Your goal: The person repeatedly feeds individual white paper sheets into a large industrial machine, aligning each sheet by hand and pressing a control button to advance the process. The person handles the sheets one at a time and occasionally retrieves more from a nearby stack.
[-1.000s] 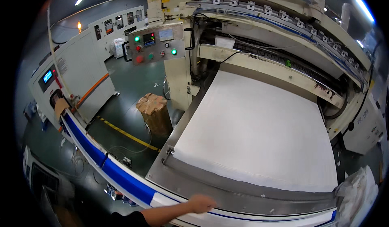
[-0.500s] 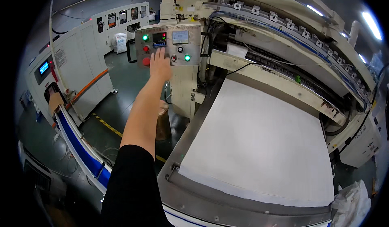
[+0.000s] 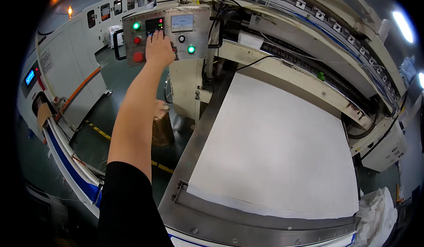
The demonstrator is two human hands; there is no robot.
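My left hand (image 3: 160, 50) reaches up and forward to a metal control panel (image 3: 202, 33), its fingers stretched out. The fingertips are at the lower edge of a small digital display (image 3: 152, 24), over its row of keys; the hand hides part of the panel. Around it are a lit green button (image 3: 136, 26), a small red button (image 3: 137, 40), a larger red button (image 3: 138, 56) and a second lit green button (image 3: 191, 49). A needle gauge (image 3: 182, 22) sits right of the display. My right hand is out of view.
White sheet material (image 3: 274, 150) lies on a metal table (image 3: 198, 216) before a large cream machine (image 3: 287, 70). Crumpled clear plastic (image 3: 375, 216) is at the lower right. A blue conveyor (image 3: 70, 163) and white cabinets (image 3: 66, 70) stand left. A brown-wrapped roll (image 3: 162, 128) stands below the panel.
The view has shifted, so the panel and table appear farther left and higher. My left hand stays at the display, its fingertips now closer onto the keys.
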